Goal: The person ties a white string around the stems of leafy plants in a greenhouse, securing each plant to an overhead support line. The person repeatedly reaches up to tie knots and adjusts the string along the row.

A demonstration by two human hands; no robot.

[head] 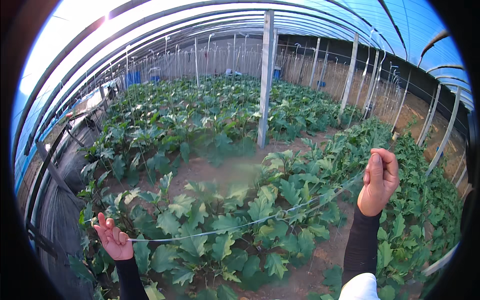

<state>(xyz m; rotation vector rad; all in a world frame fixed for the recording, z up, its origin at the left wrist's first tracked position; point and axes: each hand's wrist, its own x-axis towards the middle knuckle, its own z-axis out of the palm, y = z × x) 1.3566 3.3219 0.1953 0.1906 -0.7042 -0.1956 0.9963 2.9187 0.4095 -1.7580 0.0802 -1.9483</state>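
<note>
A pale, thin plastic twine point(225, 230) stretches slantwise between my two hands, over the leaves. My left hand point(113, 240), low on the left, has its palm up and fingers curled, with the twine held at its edge. Higher on the right, my right hand point(378, 183) is closed with thumb against fingers, pinching the twine's other end. About midway the twine shows a small loop or knot, and beyond it more than one strand runs to the right hand. Below spread broad, lobed-leaf plants point(193, 240) that look like eggplant.
A concrete post point(265, 82) rises from the soil ahead. Many thin strings point(208, 56) hang from the roof of this plastic-covered greenhouse. Bare soil point(213, 168) runs between rows. Dark sheeting point(62, 225) lies along the left side, and leaning posts point(348, 75) line the earthen right wall point(408, 110).
</note>
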